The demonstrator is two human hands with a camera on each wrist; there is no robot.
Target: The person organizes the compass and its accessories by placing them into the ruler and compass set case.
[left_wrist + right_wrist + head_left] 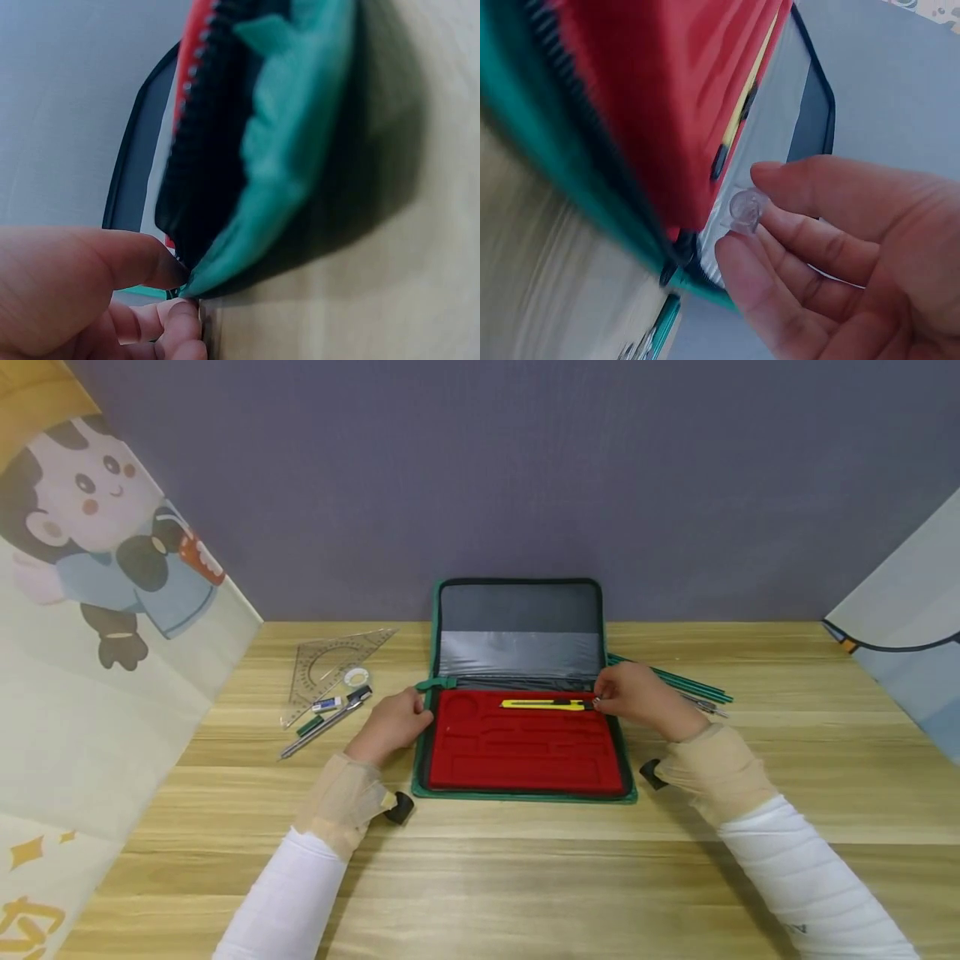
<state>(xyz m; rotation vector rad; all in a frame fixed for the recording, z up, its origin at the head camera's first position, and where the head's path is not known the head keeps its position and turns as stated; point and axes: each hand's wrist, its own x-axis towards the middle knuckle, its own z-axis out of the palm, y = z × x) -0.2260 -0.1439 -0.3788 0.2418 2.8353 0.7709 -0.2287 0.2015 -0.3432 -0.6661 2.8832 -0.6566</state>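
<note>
A green zip case [525, 796] lies unfolded on the table, with a red moulded tray [517, 733] in its lower half. A yellow utility knife [536, 704] lies along the tray's upper part. My left hand [388, 724] holds the case's left edge; in the left wrist view its thumb and fingers [139, 259] pinch the green rim by the zip. Over the tray's upper right corner, my right hand [645, 697] pinches a small clear plastic piece [744, 210] with a round part in it. In the right wrist view the piece sits between thumb and fingertips.
Left of the case lie a clear set square [296, 681], a white ring [356, 677], an eraser [326, 704], a small green box [310, 726] and a silver compass [318, 732]. Green pencils [690, 683] and a metal drawing tool [705, 704] lie on the right.
</note>
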